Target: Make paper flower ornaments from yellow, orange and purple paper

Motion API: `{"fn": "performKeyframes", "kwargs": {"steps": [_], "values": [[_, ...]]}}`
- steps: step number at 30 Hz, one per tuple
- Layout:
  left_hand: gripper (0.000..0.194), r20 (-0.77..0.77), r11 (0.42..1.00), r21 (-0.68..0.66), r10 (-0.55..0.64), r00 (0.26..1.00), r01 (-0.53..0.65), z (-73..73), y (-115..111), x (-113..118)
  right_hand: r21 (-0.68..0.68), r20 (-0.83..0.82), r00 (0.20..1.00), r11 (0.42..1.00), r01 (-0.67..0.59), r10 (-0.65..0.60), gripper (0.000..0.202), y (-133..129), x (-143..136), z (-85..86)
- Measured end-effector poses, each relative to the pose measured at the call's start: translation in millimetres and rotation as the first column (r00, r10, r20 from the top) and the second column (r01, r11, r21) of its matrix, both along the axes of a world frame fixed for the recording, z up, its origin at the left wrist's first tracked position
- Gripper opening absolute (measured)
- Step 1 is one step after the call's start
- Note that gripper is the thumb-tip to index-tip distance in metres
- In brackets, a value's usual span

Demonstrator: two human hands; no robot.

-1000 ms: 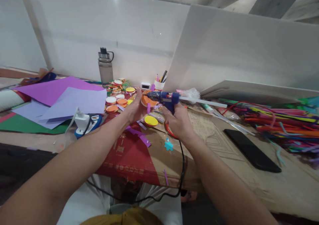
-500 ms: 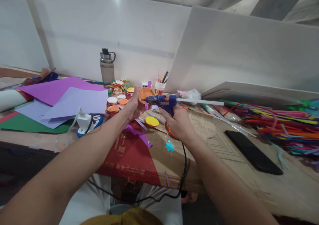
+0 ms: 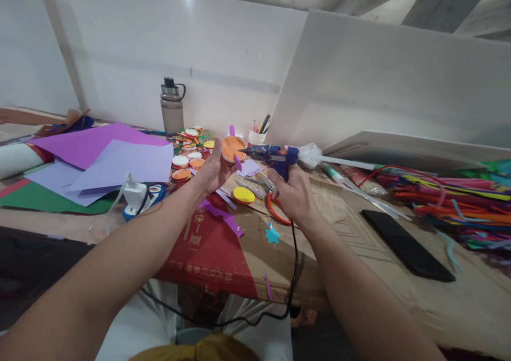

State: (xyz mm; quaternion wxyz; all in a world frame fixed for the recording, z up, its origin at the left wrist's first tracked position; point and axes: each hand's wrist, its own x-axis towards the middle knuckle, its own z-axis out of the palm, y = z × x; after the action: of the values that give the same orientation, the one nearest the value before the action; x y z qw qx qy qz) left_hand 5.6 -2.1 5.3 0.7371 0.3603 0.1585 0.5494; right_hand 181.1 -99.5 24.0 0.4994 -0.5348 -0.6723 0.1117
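Currently, in hand: the left hand [image 3: 213, 170] is pinching an orange disc [image 3: 232, 148] with purple strips on it, fingers curled around its lower edge.
Glue gun [image 3: 274, 157]: the right hand [image 3: 293, 196] is gripping it, fingers wrapped on the handle, nozzle just beside the disc at 3 o'clock.
Progress: the disc appears only partly decorated; more strips seemingly left.
Worktop [image 3: 459, 297]: it is carrying cardboard, purple paper [image 3: 99, 156] at 9 o'clock and a phone [image 3: 407, 244] at 4 o'clock.
Room: white boards [image 3: 391, 79] are standing behind.

The left hand [image 3: 211, 170] holds an orange disc [image 3: 232, 148] beside the right hand's [image 3: 293, 196] blue glue gun [image 3: 273, 156].
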Motion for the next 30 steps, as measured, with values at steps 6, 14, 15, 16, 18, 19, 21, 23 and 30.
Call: {"fn": "performKeyframes", "kwargs": {"steps": [6, 14, 15, 16, 18, 19, 21, 23, 30], "values": [[0.055, 0.050, 0.996, 0.073, 0.053, 0.997, -0.057, -1.5, 4.4, 0.2, 0.031, 0.050, 0.997, 0.997, 0.065, -0.066, 0.033, 2.5, 1.5, -2.4], [0.046, 0.074, 0.991, 0.104, 0.072, 0.995, -0.080, -1.3, -0.6, 1.4, 0.003, 0.091, 0.984, 0.988, 0.152, -0.152, 0.037, 4.3, 1.1, -1.2], [0.046, 0.071, 0.992, 0.100, 0.071, 0.995, -0.078, -1.1, -1.9, 1.7, 0.002, 0.090, 0.984, 0.988, 0.157, -0.157, 0.037, 4.1, 1.2, -0.8], [0.044, 0.063, 0.992, 0.098, 0.070, 0.996, -0.076, -0.9, -3.1, 2.0, 0.001, 0.090, 0.983, 0.987, 0.160, -0.159, 0.037, 4.0, 1.4, -0.5], [0.042, 0.039, 0.992, 0.103, 0.072, 0.997, -0.075, -0.8, -4.9, 2.5, 0.006, 0.084, 0.984, 0.987, 0.159, -0.159, 0.037, 3.9, 1.9, -0.2], [0.040, 0.024, 0.991, 0.111, 0.072, 0.997, -0.074, -1.0, -5.5, 2.7, 0.010, 0.079, 0.985, 0.988, 0.156, -0.156, 0.037, 3.9, 2.2, -0.1], [0.039, -0.002, 0.990, 0.131, 0.063, 0.998, -0.062, -1.7, -5.7, 2.9, 0.016, 0.075, 0.985, 0.988, 0.152, -0.153, 0.038, 3.7, 2.5, 0.1], [0.041, -0.016, 0.988, 0.152, 0.043, 0.999, -0.040, -2.7, -5.3, 3.1, 0.018, 0.075, 0.984, 0.987, 0.159, -0.160, 0.039, 3.5, 2.7, 0.3], [0.048, -0.031, 0.988, 0.156, -0.006, 0.999, 0.010, -1.3, -6.3, 3.7, 0.036, 0.074, 0.984, 0.986, 0.160, -0.162, 0.036, 2.6, 3.1, 1.6]]}}
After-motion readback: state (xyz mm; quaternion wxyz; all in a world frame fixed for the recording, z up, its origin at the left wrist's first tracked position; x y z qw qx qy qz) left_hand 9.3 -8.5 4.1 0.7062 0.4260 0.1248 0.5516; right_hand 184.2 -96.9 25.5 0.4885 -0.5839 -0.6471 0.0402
